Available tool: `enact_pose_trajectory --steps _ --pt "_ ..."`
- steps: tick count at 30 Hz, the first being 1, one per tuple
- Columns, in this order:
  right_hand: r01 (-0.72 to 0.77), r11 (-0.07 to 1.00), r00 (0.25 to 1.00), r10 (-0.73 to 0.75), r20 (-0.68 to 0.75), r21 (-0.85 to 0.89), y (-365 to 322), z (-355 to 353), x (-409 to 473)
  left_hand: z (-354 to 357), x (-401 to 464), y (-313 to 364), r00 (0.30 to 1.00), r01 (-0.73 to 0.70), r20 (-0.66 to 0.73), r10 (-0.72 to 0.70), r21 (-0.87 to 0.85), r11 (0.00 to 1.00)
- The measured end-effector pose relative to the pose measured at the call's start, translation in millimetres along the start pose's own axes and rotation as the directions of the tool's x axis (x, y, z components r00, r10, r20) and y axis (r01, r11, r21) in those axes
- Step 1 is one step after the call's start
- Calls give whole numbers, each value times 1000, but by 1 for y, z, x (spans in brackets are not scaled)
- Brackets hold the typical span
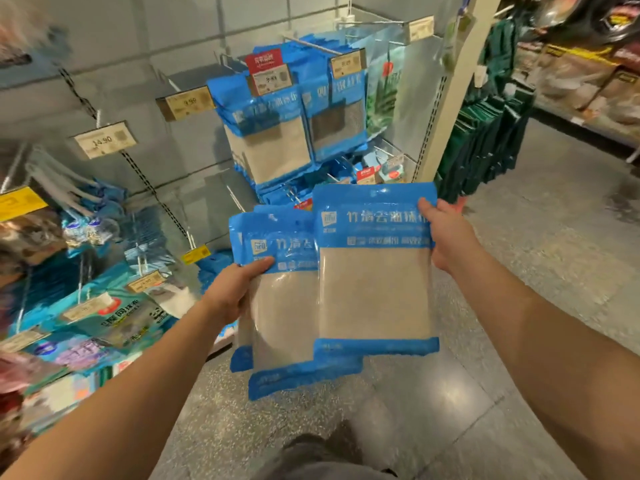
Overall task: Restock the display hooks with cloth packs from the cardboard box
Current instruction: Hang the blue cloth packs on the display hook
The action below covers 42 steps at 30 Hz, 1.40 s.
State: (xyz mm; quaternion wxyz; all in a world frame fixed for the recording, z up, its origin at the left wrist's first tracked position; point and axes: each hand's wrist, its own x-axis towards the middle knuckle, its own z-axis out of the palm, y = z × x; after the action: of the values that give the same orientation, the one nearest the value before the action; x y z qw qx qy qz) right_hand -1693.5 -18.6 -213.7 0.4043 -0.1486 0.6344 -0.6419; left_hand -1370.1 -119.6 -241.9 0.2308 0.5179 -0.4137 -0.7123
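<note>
While sweeping from the left edge of the frame: blurred blue and teal packs on lower hooks, yellow shelf tag (20, 202) at mid left, price tag reading 14.90 (103, 142) above it, second tag reading 9.99 (185, 103) further right on an apparently bare hook against the grey back panel (114, 46).

Centre, upper: hanging cloth packs (268, 129), blue header over a beige window, same print as those in hand, on a hook fronted by a red-topped price tag (268, 75). Darker-windowed pack (337, 128) just beside it to the right, then a green-printed pack (382, 98).

Centre, lower: left hand (230, 291) curled round the left edge of a small stack of cloth packs (282, 306), thumb on the front face; at least two in the stack, exact count unclear. Right hand (446, 237) pinching the upper right edge of a single cloth pack (374, 265), upright, long axis vertical, overlapping the stack's right side and raised higher.

Key relation: target hook up and slightly left of the single pack, farther from the camera. Right hand nearer the hook in height, so likely the one to hang first. Hang hole at the pack's top edge too blurred to make out; needs lining up with the hook tip.

Right: white upright post (457, 84), dark green goods (485, 140) beyond, speckled floor (536, 271). Cardboard box not in view.
</note>
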Motion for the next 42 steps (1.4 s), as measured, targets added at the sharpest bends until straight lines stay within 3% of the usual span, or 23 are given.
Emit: enact_pose_trajectory --steps 4,10,21,24,26,28,32,35,42 --pt "63 996 998 -63 -4 -68 -17 4 40 -20 15 9 992 -42 -115 45 28 999" --pt "177 959 984 -173 37 -220 -37 28 96 -33 47 28 971 -107 -174 166 303 947" --pt "251 899 957 -176 229 -359 -71 97 194 -35 105 102 963 -255 119 243 701 666" --pt "267 876 945 -156 287 -402 -77 113 210 -21 109 129 927 -351 239 289 824 444" --pt "286 861 933 -151 326 -421 -81 124 217 -8 110 148 889 -400 327 320 895 196" --pt "317 837 915 -146 377 -446 -84 134 225 5 113 169 871 -375 368 325 926 -44" --pt "313 858 883 -105 457 -407 -83 152 249 30 124 206 891 -263 371 263 892 -367" --pt "271 904 872 -85 482 -331 -85 173 258 43 138 231 905 -202 353 238 848 -491" --pt "122 974 820 10 572 -191 -85 205 291 58 172 267 946 -91 243 215 835 -543"
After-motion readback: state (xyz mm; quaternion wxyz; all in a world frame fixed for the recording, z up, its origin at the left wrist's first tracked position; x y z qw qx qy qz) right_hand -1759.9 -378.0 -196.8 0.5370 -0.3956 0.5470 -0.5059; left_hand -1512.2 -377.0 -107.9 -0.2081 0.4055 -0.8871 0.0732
